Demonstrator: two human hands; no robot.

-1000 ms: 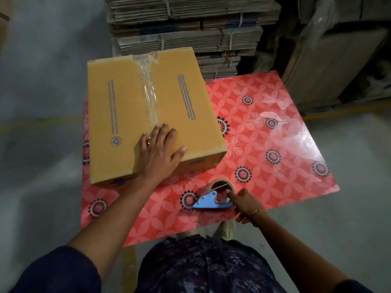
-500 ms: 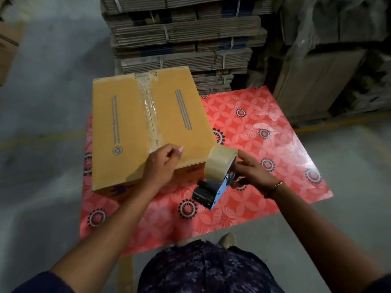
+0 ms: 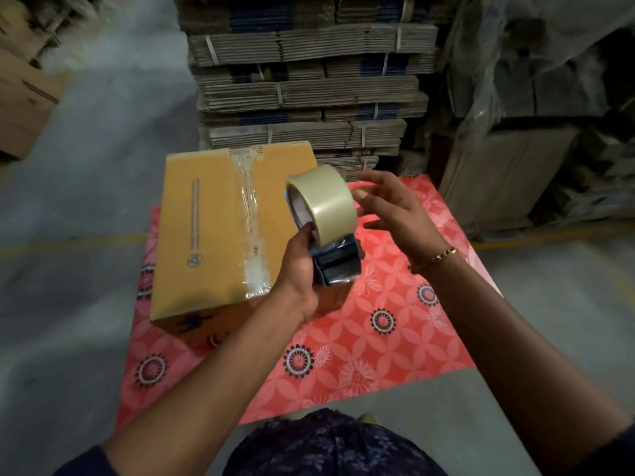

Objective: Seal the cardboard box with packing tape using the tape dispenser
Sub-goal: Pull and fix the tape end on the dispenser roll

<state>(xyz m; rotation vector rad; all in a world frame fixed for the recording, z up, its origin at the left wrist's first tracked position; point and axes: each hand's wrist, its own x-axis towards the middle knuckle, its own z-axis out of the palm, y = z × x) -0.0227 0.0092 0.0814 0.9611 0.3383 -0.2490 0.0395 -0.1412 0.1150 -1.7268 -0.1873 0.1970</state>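
Observation:
A closed yellow-brown cardboard box [image 3: 206, 235] lies on a red flowered table top [image 3: 395, 324], with a strip of clear tape along its middle seam. My left hand [image 3: 299, 269] holds the blue tape dispenser [image 3: 338, 264] up in the air over the box's right side. A roll of clear packing tape [image 3: 326, 201] sits on the dispenser, facing me. My right hand [image 3: 388, 207] hovers just right of the roll with fingers spread, holding nothing.
Tall stacks of bundled flat cardboard [image 3: 302, 87] stand behind the table. Plastic-covered boxes [image 3: 515, 159] stand at the right. Another cardboard box [image 3: 24, 97] is at the far left. Grey concrete floor [image 3: 75, 187] surrounds the table.
The dispenser was lifted off the table by my right hand and passed to my left hand. My left hand left the box top. My right hand let go and opened.

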